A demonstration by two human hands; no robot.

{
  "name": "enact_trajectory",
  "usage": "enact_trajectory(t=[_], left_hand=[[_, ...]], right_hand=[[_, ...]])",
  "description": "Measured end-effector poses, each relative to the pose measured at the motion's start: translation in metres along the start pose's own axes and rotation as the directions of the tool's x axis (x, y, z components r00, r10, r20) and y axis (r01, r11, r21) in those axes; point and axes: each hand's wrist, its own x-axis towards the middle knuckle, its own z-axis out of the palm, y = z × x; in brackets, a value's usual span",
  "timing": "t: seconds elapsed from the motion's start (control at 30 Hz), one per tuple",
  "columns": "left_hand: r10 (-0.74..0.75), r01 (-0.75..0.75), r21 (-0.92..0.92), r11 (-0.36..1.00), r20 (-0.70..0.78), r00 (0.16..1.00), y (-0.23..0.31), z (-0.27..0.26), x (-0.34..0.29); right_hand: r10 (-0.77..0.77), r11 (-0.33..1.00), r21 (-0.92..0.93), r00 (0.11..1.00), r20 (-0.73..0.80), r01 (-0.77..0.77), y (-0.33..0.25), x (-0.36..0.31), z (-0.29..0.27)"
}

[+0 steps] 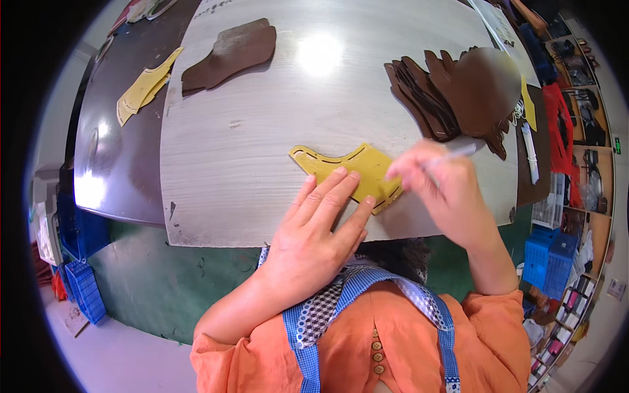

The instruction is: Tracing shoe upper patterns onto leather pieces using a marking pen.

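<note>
A yellow pattern piece (375, 168) with dark dashed slots along its edges lies flat on the pale board (262, 124). My left hand (314, 232) presses on it with fingers stretched out and spread. Over its right end, my right hand (449, 187) is closed round a slim silver-white pen (464, 152), tilted up to the right. The pen's tip is hidden by my fingers and blurred. A dark edge shows by my left fingers; whether a brown piece lies underneath, I cannot tell.
Brown cut pieces lie fanned in a pile (422, 98) at right; a smaller brown stack (239, 56) sits far left. More yellow patterns (145, 90) rest on the dark table (124, 177). White sticks (529, 154), blue crates (540, 252) and shelves (597, 177) stand right. Another person's arm (529, 16) shows far right.
</note>
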Motion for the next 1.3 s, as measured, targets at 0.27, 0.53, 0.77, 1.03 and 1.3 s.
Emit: enact_trajectory(t=[0.27,0.53,0.77,1.03,1.3], left_hand=[[0.02,-0.021,0.056,0.998,0.013,1.0,-0.001,-0.001,0.001],[0.084,-0.085,0.123,0.989,0.014,0.996,-0.001,-0.015,0.01],[-0.098,0.183,0.505,0.843,-0.19,0.977,-0.094,-0.065,0.044],[-0.042,0.016,0.128,0.992,0.204,0.978,-0.001,-0.029,-0.003],[0.054,-0.053,0.018,0.998,-0.07,0.996,0.009,0.003,0.005]], right_hand=[[0.081,0.994,-0.076,0.997,-0.015,-0.082,0.001,-0.021,-0.004],[0.177,0.984,0.03,0.984,-0.026,-0.176,0.016,-0.016,0.011],[0.368,0.93,0.177,0.83,-0.42,-0.322,0.083,-0.019,-0.073],[0.466,0.852,0.414,0.823,-0.326,-0.32,0.044,-0.047,-0.049],[0.314,0.899,0.356,0.943,-0.11,-0.257,0.025,-0.032,0.016]])
